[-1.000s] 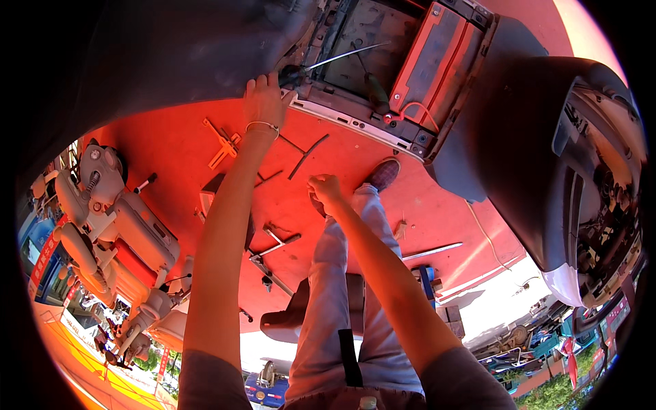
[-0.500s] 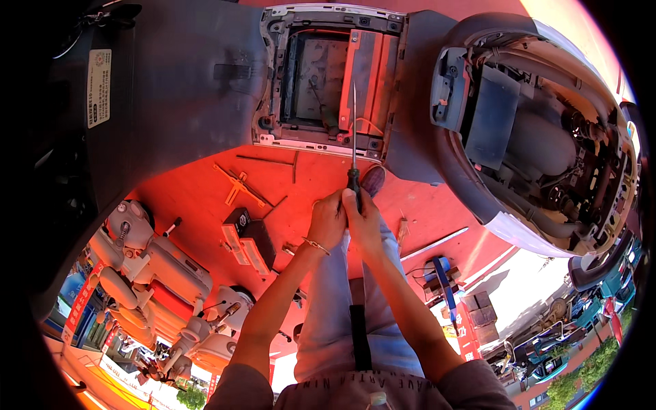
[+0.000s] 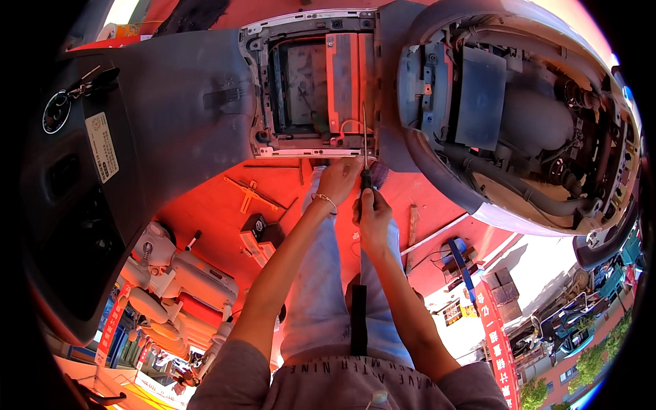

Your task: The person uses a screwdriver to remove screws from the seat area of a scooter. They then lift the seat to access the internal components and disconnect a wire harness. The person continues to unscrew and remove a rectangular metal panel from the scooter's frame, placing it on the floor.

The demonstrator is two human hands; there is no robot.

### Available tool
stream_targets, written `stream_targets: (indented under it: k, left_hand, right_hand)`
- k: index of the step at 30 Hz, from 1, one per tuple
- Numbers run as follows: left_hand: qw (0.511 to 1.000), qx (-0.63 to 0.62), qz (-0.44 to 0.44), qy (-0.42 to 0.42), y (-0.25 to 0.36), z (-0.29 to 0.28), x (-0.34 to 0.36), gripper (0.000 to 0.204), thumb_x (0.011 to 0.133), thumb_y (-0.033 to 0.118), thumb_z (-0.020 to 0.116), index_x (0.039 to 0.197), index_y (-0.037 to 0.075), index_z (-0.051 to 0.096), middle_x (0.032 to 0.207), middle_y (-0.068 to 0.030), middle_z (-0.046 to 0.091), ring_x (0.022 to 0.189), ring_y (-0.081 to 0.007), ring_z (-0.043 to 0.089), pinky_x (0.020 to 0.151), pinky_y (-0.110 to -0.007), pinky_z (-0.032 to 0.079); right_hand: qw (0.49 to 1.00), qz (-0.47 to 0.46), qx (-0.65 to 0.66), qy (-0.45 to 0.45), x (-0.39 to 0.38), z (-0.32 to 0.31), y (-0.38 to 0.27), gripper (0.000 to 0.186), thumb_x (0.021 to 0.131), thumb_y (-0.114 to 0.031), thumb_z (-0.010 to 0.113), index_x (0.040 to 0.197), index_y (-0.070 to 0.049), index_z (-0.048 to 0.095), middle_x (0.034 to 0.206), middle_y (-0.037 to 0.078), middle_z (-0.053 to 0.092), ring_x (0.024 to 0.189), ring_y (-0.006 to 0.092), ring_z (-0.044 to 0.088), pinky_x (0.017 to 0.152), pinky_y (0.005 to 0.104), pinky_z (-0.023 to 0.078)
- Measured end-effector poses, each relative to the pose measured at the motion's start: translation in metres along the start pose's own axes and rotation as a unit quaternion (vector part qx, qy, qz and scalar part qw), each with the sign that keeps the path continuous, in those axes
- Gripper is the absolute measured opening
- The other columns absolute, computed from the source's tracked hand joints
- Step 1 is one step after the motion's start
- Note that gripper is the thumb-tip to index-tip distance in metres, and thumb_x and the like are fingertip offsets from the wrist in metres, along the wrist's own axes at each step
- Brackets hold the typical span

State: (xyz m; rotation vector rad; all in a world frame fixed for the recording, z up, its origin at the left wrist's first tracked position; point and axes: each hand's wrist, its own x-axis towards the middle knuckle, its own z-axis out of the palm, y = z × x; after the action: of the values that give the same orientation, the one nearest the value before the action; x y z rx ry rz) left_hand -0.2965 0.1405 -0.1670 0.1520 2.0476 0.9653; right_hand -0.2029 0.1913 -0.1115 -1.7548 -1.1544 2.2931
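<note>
My right hand (image 3: 374, 213) is wrapped round the dark handle of a long screwdriver (image 3: 365, 137), whose thin shaft points away from me, over the near rim of an open bay (image 3: 301, 152) in a scooter's dark body. To its left is my left hand (image 3: 340, 176), beside the shaft and close to that rim. Its fingers are drawn together, and what they hold, if anything, is hidden. Inside the bay lies a long orange-red block (image 3: 343, 82) with a wire near its lower end. I cannot tell whether the screwdriver tip touches anything.
The scooter's dark panel (image 3: 184, 102) spreads left, and its opened rear section (image 3: 533, 123) shows mechanical parts on the right. On the red floor lie a cross-shaped tool (image 3: 250, 195), boxes (image 3: 258, 236) and a metal strip (image 3: 437, 232). Parked scooters (image 3: 184, 280) stand lower left.
My left hand has come off the screwdriver handle and moved up toward the bay's rim. The right hand has shifted slightly right and lower with the screwdriver. The view has shifted too.
</note>
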Motion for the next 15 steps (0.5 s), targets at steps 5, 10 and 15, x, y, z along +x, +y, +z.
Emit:
stream_targets:
  k: [5,10,15]
  left_hand:
    - [0.996,0.003,-0.019,-0.088,0.013,-0.011,0.005,0.041,0.086,0.039,0.049,0.086,-0.001,0.061,0.065,-0.009,0.058,0.06,-0.0151,0.054,0.057,-0.029,0.042]
    - [0.997,-0.003,0.011,-0.073,0.011,-0.024,0.015,0.032,0.083,0.03,0.051,0.079,-0.001,0.06,0.064,-0.0158,0.059,0.059,-0.0264,0.059,0.055,-0.034,0.044]
    - [0.996,0.022,0.005,-0.087,0.013,-0.036,0.029,0.029,0.081,0.027,0.05,0.079,0.0,0.06,0.064,-0.0163,0.059,0.06,-0.0278,0.059,0.057,-0.036,0.044]
  right_hand:
    - [0.996,0.043,0.067,0.033,-0.007,0.018,-0.012,0.026,0.09,-0.022,0.045,0.073,-0.003,0.048,0.059,0.003,0.048,0.043,0.0062,0.039,0.036,0.0207,0.027]
    - [0.989,0.072,0.122,0.048,-0.011,0.04,-0.02,0.025,0.091,-0.022,0.045,0.076,-0.003,0.049,0.059,0.003,0.048,0.045,0.0068,0.04,0.037,0.0207,0.028]
    - [0.981,0.08,0.167,0.064,-0.008,0.058,-0.019,0.023,0.091,-0.023,0.044,0.084,-0.002,0.05,0.061,0.004,0.049,0.047,0.0075,0.04,0.038,0.0208,0.03]
